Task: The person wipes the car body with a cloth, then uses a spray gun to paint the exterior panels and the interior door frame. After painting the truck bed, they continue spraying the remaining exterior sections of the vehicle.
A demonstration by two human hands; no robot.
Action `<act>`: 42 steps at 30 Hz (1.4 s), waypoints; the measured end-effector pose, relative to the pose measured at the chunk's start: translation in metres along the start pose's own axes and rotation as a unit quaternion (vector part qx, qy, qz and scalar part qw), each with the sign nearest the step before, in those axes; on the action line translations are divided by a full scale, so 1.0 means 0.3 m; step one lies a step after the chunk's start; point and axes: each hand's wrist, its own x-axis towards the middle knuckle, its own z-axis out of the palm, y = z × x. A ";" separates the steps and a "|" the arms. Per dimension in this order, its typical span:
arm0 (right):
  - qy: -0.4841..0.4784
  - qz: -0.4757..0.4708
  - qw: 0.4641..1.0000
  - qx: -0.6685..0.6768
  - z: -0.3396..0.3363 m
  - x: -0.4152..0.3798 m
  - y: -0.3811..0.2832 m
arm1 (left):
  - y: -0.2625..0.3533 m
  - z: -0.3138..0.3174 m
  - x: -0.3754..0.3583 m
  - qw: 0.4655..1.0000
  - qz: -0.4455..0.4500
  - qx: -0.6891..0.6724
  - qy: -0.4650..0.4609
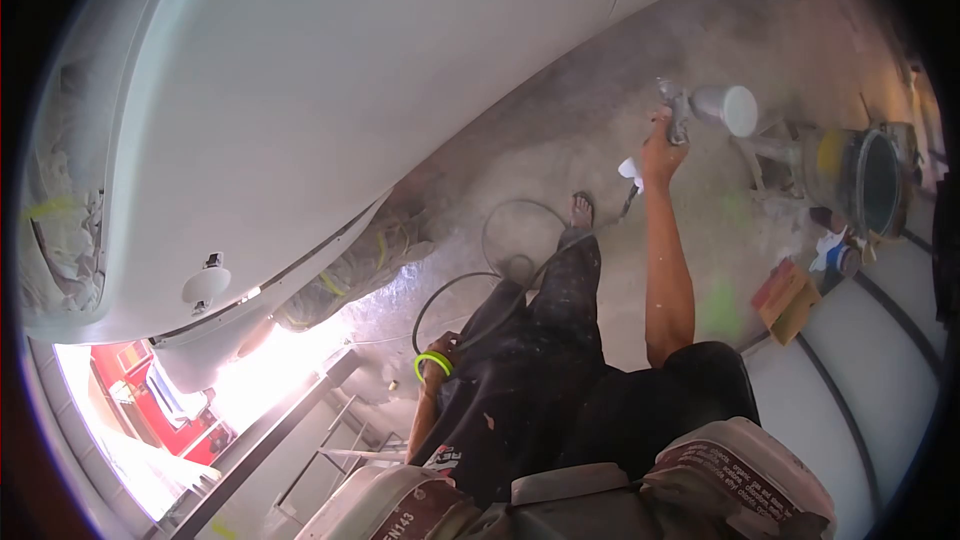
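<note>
My right hand (662, 152) is closed round the handle of a spray gun (677, 118), held out at the upper right. A pale paint cup (728, 110) is attached to the gun, and something white, like paper or cloth, hangs below the grip. From the gun a dark air hose (455, 283) loops down past my legs to my left hand (441, 348), which is closed round it near my thigh. A yellow-green band circles the left wrist. Across the upper left stretches a smooth, light grey vehicle body panel (290, 90), apart from the gun.
Masking film with tape (350, 265) covers a part under the panel's lower edge. A dusty drum (878, 185) and a cardboard box (785, 302) stand at the right. A metal frame (325, 450) is at lower left. Respirator cartridges (745, 480) fill the bottom edge.
</note>
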 end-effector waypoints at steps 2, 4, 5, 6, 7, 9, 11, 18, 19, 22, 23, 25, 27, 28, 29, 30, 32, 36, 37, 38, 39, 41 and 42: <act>0.033 0.058 0.998 0.021 -0.031 -0.063 -0.111 | -0.060 0.001 0.018 1.000 0.010 0.002 -0.003; 0.022 0.089 0.994 0.054 -0.061 -0.161 -0.236 | -0.109 0.005 0.034 1.000 0.014 -0.010 -0.004; 0.000 0.074 0.994 0.085 -0.057 -0.226 -0.290 | -0.129 0.006 0.045 1.000 0.022 -0.004 -0.005; -0.022 0.058 0.991 0.116 -0.052 -0.298 -0.322 | -0.150 0.003 0.054 1.000 0.031 0.003 -0.006; -0.043 0.084 0.991 0.094 -0.050 -0.372 -0.329 | -0.178 -0.003 0.066 0.999 0.041 0.010 -0.007; -0.082 0.134 0.986 0.046 -0.045 -0.531 -0.308 | -0.244 -0.014 0.092 0.998 0.061 0.000 -0.005; -0.149 0.027 0.988 -0.045 -0.006 -0.726 -0.278 | -0.322 -0.034 0.119 0.997 0.077 0.000 -0.008; -0.424 -0.165 0.887 -0.082 0.178 -1.402 -0.434 | -0.633 -0.162 0.163 0.996 0.091 0.002 -0.001; -0.456 -0.153 0.873 -0.077 0.192 -1.481 -0.457 | -0.660 -0.191 0.146 0.996 0.088 0.001 0.004; -0.476 -0.128 0.867 -0.075 0.214 -1.628 -0.601 | -0.823 -0.159 0.175 0.993 0.116 -0.010 0.019; -0.471 -0.116 0.871 -0.078 0.211 -1.668 -0.640 | -0.858 -0.146 0.186 0.992 0.124 -0.027 0.014; -0.423 -0.196 0.882 -0.066 0.222 -1.635 -0.638 | -0.910 -0.141 0.177 0.989 0.137 -0.059 0.001; -0.362 -0.210 0.902 -0.110 0.198 -1.556 -0.707 | -0.935 -0.140 0.176 0.984 0.158 -0.079 0.005; -0.322 -0.199 0.915 -0.142 0.186 -1.516 -0.754 | -0.948 -0.128 0.179 0.981 0.174 -0.081 0.015; -0.260 -0.150 0.938 -0.172 0.181 -1.469 -0.796 | -0.955 -0.116 0.173 0.978 0.188 -0.083 0.025; -0.196 -0.102 0.955 -0.200 0.188 -1.422 -0.844 | -0.945 -0.122 0.162 0.977 0.194 -0.082 0.023; -0.148 -0.140 0.971 -0.127 0.213 -1.375 -0.964 | -0.953 -0.091 0.187 0.977 0.190 -0.088 0.029; -0.075 -0.170 0.978 -0.092 0.199 -1.200 -1.096 | -0.947 -0.093 0.168 0.969 0.185 -0.163 0.015; -0.048 -0.181 0.979 -0.087 0.212 -1.198 -1.131 | -0.935 -0.099 0.156 0.970 0.181 -0.158 0.026; -0.037 -0.209 0.973 -0.090 0.221 -1.202 -1.149 | -0.919 -0.110 0.148 0.972 0.177 -0.152 0.038; -0.026 -0.235 0.967 -0.094 0.222 -1.208 -1.158 | -0.898 -0.116 0.144 0.973 0.172 -0.146 0.049; -0.046 -0.231 0.967 -0.100 0.211 -1.234 -1.177 | -0.869 -0.124 0.152 0.975 0.178 -0.121 0.055; -0.079 -0.202 0.971 -0.102 0.197 -1.246 -1.186 | -0.857 -0.130 0.154 0.975 0.177 -0.125 0.050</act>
